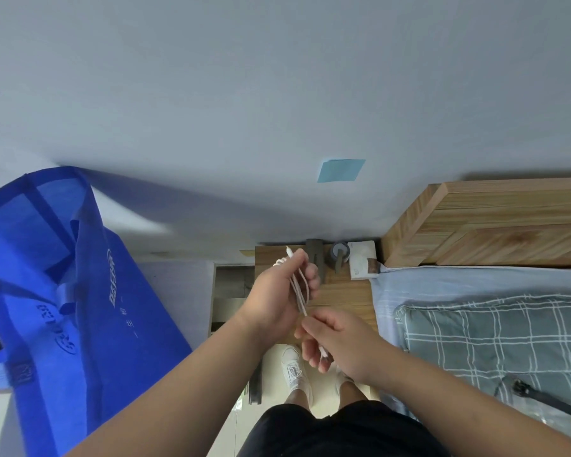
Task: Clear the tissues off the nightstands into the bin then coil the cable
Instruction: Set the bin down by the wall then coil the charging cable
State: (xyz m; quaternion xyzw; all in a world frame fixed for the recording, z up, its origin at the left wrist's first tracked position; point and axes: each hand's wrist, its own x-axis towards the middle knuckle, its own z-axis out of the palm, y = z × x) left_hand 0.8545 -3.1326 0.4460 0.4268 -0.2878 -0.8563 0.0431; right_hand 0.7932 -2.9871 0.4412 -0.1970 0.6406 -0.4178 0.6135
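Observation:
A white cable (300, 289) hangs in folded loops above the wooden nightstand (343, 298). My left hand (277, 298) grips the upper part of the loops, and one plug end sticks up past its fingers. My right hand (330, 341) pinches the lower strand, and the other plug end shows below its fingers. No tissues are visible on the nightstand. No bin is in view.
A large blue fabric bag (63, 291) stands at the left. On the nightstand's back edge sit a dark grey box (316, 258), a grey tape roll (339, 255) and a white box (363, 263). The bed with a wooden headboard (488, 225) and checked pillow (495, 338) is at the right.

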